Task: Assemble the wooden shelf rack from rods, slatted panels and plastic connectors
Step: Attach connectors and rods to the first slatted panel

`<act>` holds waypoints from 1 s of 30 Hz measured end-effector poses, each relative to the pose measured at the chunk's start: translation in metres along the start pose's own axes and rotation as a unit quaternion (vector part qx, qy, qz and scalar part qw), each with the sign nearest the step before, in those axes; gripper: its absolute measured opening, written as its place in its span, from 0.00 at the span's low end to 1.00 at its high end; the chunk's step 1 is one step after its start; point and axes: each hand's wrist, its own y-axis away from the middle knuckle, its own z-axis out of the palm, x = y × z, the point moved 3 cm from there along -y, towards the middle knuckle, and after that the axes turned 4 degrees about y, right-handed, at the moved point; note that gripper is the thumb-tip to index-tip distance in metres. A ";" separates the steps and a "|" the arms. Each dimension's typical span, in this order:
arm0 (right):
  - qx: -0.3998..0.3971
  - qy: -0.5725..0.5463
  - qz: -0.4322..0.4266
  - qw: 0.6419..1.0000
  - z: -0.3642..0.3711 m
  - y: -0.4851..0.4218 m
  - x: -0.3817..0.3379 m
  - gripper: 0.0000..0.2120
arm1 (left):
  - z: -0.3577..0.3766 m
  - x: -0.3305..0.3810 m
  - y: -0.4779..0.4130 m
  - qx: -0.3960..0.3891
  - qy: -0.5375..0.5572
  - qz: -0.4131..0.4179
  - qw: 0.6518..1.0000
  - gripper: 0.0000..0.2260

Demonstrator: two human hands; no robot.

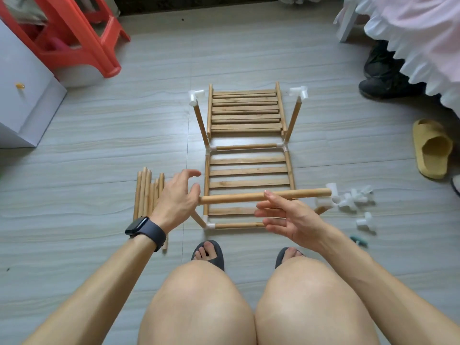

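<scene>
Where the rod sits: loose rod (265, 196) hangs level and crosswise above the near slatted panel (249, 184); its right end meets a white connector (332, 192), seated or merely touching I cannot tell
Left hand (176, 197): unclenched, fingers loosely spread, wrapped round nothing; thumb side right at the rod's left end, probably to nudge it along its length
Right hand (288, 216): flat and fanned, forefinger tip up against the rod's middle; a steadying touch, no clasp
Frame (246, 146): down on the floor (99, 150); rods and corner pieces box the panel; two far uprights (200, 120) stand capped, so this rod looks bound for a top rail
Second panels (245, 113): stacked between those uprights, parked out of the working corner
Spare rods (146, 192): bundled just left of the frame, handy for the left hand
Spare connectors (356, 200): heaped to the right, near the rod's end; easy picking
Risk: with no grip on it, the rod could roll off
</scene>
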 end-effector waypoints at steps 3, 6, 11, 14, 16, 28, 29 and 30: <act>0.067 0.065 -0.049 0.994 -0.030 0.023 0.001 0.17 | 0.011 0.050 -0.009 -0.052 -0.063 0.107 0.991 0.16; 0.248 0.041 -0.175 0.952 -0.075 0.044 0.002 0.19 | 0.045 0.096 -0.018 -0.101 -0.209 0.214 0.949 0.20; 0.365 0.062 -0.196 0.908 -0.113 0.034 0.000 0.15 | 0.118 0.143 -0.023 -0.252 -0.178 0.242 0.920 0.24; 0.276 0.149 -0.159 0.936 -0.105 0.012 0.002 0.20 | 0.145 0.148 -0.025 -0.245 -0.211 0.284 0.903 0.17; 0.248 0.193 -0.171 0.934 -0.102 0.005 0.000 0.23 | 0.147 0.144 -0.027 -0.225 -0.229 0.303 0.897 0.15; 0.285 0.168 -0.218 0.918 -0.106 0.001 0.006 0.26 | 0.135 0.132 -0.027 -0.189 -0.304 0.335 0.872 0.14; 0.283 0.156 -0.221 0.920 -0.105 0.002 0.006 0.26 | 0.135 0.131 -0.027 -0.187 -0.304 0.337 0.871 0.14; 0.283 0.147 -0.223 0.921 -0.106 0.003 0.006 0.23 | 0.135 0.130 -0.026 -0.185 -0.305 0.339 0.870 0.15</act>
